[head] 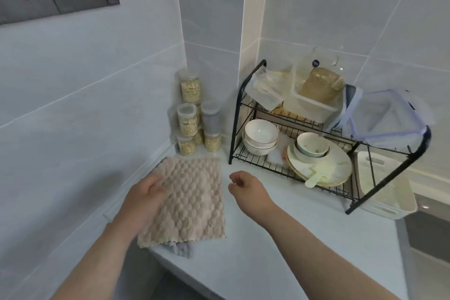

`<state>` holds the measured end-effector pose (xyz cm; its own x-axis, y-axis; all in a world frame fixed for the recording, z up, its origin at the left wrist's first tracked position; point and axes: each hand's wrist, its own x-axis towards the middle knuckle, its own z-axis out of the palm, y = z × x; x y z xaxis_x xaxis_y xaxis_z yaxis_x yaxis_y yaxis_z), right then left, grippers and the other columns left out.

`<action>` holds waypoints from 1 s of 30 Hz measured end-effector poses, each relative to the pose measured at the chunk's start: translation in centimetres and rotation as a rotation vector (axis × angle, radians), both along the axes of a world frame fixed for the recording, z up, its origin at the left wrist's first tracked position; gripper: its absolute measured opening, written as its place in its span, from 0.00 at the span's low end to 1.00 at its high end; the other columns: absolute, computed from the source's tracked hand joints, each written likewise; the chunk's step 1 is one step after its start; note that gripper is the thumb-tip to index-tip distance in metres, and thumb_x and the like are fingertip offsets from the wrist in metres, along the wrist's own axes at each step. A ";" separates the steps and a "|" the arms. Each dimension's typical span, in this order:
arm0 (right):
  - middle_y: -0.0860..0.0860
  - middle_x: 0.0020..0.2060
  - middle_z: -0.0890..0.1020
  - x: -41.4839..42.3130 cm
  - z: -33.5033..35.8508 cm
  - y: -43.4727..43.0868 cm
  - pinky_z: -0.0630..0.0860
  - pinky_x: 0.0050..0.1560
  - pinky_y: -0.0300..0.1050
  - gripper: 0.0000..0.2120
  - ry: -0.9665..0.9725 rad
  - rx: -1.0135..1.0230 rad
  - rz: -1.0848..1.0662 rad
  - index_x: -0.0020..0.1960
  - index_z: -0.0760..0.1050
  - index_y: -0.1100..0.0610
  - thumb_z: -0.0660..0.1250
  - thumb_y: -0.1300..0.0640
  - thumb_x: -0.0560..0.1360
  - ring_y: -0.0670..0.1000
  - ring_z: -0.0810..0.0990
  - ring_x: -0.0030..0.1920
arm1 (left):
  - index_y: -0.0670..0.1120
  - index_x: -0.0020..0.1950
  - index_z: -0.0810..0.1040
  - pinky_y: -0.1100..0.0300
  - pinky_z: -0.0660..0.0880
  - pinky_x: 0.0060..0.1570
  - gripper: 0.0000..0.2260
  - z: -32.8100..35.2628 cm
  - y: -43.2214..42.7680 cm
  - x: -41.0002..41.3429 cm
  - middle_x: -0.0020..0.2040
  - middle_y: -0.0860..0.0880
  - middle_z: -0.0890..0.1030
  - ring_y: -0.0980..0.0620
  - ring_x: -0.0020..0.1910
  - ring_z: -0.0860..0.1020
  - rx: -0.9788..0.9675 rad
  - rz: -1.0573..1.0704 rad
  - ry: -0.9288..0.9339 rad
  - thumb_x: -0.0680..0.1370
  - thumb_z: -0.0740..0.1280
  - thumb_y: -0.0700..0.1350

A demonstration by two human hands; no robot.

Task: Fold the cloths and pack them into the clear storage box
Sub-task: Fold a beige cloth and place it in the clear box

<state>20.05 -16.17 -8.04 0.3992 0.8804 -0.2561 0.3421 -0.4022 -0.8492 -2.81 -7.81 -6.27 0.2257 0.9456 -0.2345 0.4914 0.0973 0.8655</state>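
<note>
A beige bubble-textured cloth lies flat on the white counter, next to the left wall. My left hand grips its left edge, thumb on top. A grey cloth peeks out from under its near edge. My right hand hovers just right of the beige cloth with loosely curled fingers, holding nothing. A clear storage box with a blue-rimmed lid sits tilted on the top right of the dish rack.
A black wire dish rack stands at the back right with bowls, plates and plastic containers. Jars of grain are stacked in the corner. A white basket sits beside the rack.
</note>
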 end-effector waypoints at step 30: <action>0.53 0.41 0.79 1.6 -4.4 11.5 0.76 0.39 0.50 0.05 -0.451 -0.012 0.041 0.48 0.72 0.55 0.59 0.60 0.75 0.54 0.78 0.41 | 0.49 0.37 0.67 0.56 0.60 0.27 0.16 -4.4 13.8 0.3 0.29 0.51 0.72 0.51 0.28 0.71 0.358 -0.365 0.619 0.71 0.73 0.54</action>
<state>21.68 -4.69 -12.47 0.4382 0.8958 -0.0747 0.6930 -0.3896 -0.6066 -2.52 6.02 -10.65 0.4639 0.8784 -0.1146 0.8395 -0.3946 0.3736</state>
